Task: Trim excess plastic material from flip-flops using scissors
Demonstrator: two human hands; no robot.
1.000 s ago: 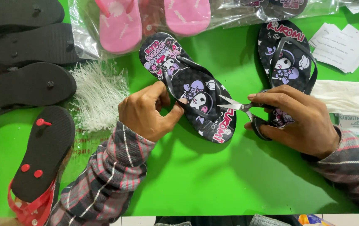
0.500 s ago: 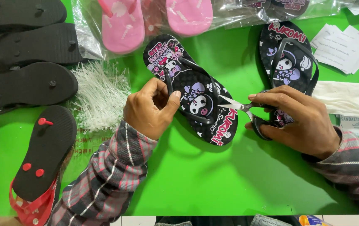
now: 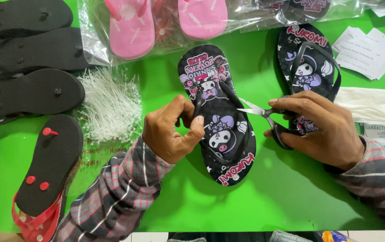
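Scissors [image 3: 257,112], small steel ones with black loops, sit in the right hand [image 3: 320,130] with the blades a little apart and the tips just beside the strap of the black rubber flip-flop with cartoon prints [image 3: 221,134]. That flip-flop lies in the middle of the bright green worktop [image 3: 291,192]. Compared with half a second ago, the left hand [image 3: 170,132] has slid lower along the sandal's edge and is now pinching the black strap [image 3: 197,110] between thumb and fingers, while the scissor hand has barely budged. Its matching twin sandal [image 3: 306,58] lies partly under the right hand, so the heel end is hidden. Just left of the left hand there's a clear bag of white plastic tag pins [image 3: 109,105]. Can't tell what the blades are actually cutting, it's too small to see. Pink flip-flops in a plastic bag [image 3: 132,29] get cut off at the top edge.
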